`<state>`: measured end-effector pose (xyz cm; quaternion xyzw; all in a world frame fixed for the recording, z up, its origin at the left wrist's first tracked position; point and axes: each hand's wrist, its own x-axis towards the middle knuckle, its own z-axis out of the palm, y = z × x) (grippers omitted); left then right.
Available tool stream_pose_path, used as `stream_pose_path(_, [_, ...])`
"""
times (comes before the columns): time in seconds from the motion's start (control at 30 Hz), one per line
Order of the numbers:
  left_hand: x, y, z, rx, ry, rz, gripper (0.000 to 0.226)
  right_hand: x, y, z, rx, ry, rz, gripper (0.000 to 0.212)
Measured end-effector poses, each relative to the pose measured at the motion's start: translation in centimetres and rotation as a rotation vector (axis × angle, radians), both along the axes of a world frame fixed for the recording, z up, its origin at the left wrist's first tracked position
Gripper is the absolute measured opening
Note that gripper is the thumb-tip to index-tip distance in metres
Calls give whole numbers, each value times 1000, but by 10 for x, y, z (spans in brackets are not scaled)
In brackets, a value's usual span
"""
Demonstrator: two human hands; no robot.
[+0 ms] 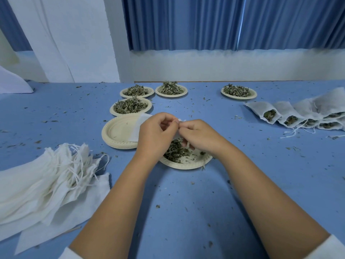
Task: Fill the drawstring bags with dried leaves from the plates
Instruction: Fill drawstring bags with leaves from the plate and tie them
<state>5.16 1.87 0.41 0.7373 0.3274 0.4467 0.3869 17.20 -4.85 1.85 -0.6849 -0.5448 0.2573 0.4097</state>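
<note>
Head view: left hand [156,132] and right hand [200,137] are pinching a gauzy white bag [140,126] (mostly hidden) over a round plate [186,166].

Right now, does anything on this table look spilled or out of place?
Yes: dried leaf crumbs are strewn all over the blue table. The filled bags on the right lie undrawn, leaves showing at their mouths. The left hand and right hand pinch a white bag over the near plate. Nothing looks damaged.

Single head-worn wide-angle view, looking forward and down across the bench [242,184] (close over the hands [179,135]) toward far curtains [224,23].
</note>
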Motion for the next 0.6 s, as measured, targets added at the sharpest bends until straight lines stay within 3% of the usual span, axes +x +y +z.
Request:
stream_pose_path(0.07, [-1, 3, -1, 7, 3, 51, 12, 0, 1, -1, 5, 42, -15, 31])
stream_pose_path(0.17, [-3, 8, -2, -60, -58, 144, 10, 6, 3, 1, 169, 101, -121, 33])
stream_pose_path(0.23, [-5, 11, -2, -124, -122, 183, 9, 14, 3, 1, 189, -10, -158, 30])
stream_pose_path(0.37, [-8, 15, 0, -186, -226, 230, 14, 16, 7, -12, -64, -336, -29, 16])
stream_pose_path(0.4, [-9, 15, 0, -184, -233, 235, 15, 12, 8, -17, -99, -394, 12, 25])
stream_pose_path(0.5, [-11, 16, 1, -187, -246, 240, 14, 0, 11, -26, -85, -452, 142, 45])
stream_pose_path(0.6, [-12, 16, 2, -180, -245, 239, 14, -4, 12, -29, -99, -522, 154, 32])
